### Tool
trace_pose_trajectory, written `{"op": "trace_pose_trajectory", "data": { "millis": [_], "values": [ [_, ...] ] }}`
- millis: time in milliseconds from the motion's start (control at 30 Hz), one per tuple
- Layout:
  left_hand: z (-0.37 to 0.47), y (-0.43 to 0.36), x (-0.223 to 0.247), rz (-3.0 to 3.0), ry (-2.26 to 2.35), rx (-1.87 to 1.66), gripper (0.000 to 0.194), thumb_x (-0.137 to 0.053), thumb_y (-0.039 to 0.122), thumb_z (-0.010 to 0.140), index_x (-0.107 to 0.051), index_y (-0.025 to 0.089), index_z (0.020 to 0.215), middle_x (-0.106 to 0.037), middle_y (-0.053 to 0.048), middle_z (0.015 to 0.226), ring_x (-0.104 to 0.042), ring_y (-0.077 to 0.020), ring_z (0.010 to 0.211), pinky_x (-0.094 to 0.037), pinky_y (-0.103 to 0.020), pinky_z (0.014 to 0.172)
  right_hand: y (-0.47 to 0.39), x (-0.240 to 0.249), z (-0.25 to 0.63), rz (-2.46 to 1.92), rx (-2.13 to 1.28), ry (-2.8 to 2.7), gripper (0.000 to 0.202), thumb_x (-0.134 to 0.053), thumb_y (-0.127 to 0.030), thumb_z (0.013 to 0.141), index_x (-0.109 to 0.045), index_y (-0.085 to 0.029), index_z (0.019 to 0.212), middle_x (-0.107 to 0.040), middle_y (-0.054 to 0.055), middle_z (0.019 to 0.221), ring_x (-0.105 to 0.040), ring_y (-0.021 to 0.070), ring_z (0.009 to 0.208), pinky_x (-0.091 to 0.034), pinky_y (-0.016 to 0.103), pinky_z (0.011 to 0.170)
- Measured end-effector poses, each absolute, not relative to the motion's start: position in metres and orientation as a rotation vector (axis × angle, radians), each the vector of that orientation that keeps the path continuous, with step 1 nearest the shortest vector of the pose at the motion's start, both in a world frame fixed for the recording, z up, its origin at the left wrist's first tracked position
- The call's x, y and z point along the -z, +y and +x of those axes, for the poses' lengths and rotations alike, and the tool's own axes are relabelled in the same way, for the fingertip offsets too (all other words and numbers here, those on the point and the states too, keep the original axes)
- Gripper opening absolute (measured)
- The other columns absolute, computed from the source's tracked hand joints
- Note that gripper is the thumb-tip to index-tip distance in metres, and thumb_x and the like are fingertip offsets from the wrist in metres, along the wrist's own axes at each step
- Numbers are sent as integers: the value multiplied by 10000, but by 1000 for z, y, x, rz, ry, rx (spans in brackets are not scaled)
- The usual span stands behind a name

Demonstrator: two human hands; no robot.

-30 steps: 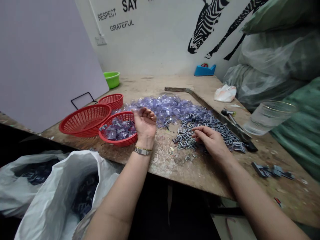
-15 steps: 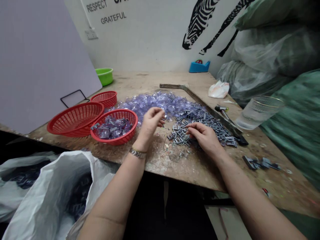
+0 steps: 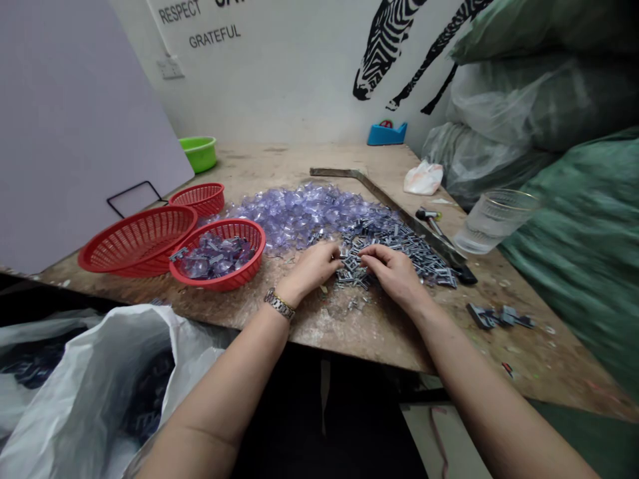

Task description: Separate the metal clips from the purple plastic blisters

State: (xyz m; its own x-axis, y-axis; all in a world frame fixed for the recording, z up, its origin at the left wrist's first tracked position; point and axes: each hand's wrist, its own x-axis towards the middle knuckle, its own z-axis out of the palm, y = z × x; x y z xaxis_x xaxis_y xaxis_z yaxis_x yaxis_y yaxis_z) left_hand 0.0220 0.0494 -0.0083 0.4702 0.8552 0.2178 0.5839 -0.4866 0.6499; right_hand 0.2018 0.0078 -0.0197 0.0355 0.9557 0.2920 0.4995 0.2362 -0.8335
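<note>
My left hand (image 3: 317,267), with a metal watch at its wrist, is at the left edge of a heap of small grey plastic pieces (image 3: 424,258). Its thumb and fingers are drawn together; whatever lies in them is too small to make out. Just across from it, my right hand (image 3: 392,273) hovers over the same heap, thumb and index finger pinched. Behind both hands spreads a pile of clear purplish plastic parts (image 3: 299,211). A red basket (image 3: 224,285) to the left holds similar clear parts with grey pieces among them.
Two more red baskets (image 3: 134,233) (image 3: 200,195) stand at the left, near a green basin (image 3: 200,154). A bent metal strip (image 3: 384,198) borders the piles on the right. Beyond it are a hammer-like tool (image 3: 434,223) and a glass (image 3: 492,223). A white sack (image 3: 90,372) sits below the table edge.
My left hand has moved right and down to the grey pieces, closer to my right hand. My right hand stays pinched over the heap. The whole view has shifted slightly.
</note>
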Motion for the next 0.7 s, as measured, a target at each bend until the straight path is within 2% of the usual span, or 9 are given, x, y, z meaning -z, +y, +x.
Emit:
{"op": "trace_pose_trajectory", "data": {
  "millis": [167,300,500,700],
  "values": [
    [29,51,5,1548,1062,-899,107,-631,230,768,-542,170,762,-538,39,639,-496,-83,490,-410,-211,489,10,23,200,-1353,-617,-1576,160,-561,-326,779,-668,-214,822,-694,17,786,-611,186,747,-458,329,734],
    [34,50,2,1143,845,-979,153,-657,205,768,-514,156,792,-537,44,666,-559,-62,520,-481,-193,512,10,18,193,-1305,-628,-1583,183,-585,-341,770,-663,-213,876,-704,26,849,-623,196,803,-459,336,772],
    [44,47,-7,1138,835,-984,161,-662,194,783,-508,147,771,-540,52,620,-546,-43,505,-496,-171,524,10,2,184,-1359,-554,-1689,146,-582,-344,788,-642,-213,765,-684,11,748,-593,171,706,-418,294,680],
    [50,51,-17,1211,886,-901,219,-505,327,911,-474,159,774,-558,27,595,-579,-82,456,-498,-208,476,22,-3,196,-1491,-592,-1628,138,-548,-272,778,-583,-213,658,-618,-7,621,-562,160,621,-393,293,644]
  ]
}}
